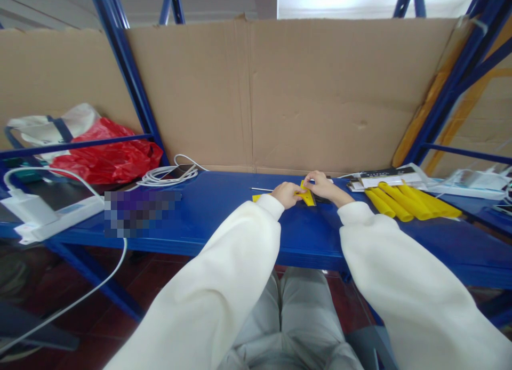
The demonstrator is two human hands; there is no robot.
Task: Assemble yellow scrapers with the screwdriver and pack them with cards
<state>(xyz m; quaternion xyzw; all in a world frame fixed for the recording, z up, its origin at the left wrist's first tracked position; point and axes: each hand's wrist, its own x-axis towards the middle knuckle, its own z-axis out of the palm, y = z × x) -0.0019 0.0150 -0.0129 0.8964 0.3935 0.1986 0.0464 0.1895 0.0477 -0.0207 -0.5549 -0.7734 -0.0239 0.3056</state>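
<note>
A small yellow piece (309, 198) with a flared end and a thin dark edge is in both hands above the blue tabletop; its exact kind is unclear. My left hand (285, 194) is closed around its left part, with a bit of yellow (256, 198) showing past the wrist. At its upper end, the fingers of my right hand (319, 185) are pinched together on the piece. A thin metal rod (261, 188) lies just left of my left hand. Something black, mostly hidden, lies behind my right hand.
Several yellow tubes (404, 200) lie to the right, by flat printed packets (390, 176). White power strips stand at both ends of the blue table (224, 220). Left are a coiled white cable (168, 176) and a red plastic bag (112, 152). A cardboard panel (312, 93) closes the back.
</note>
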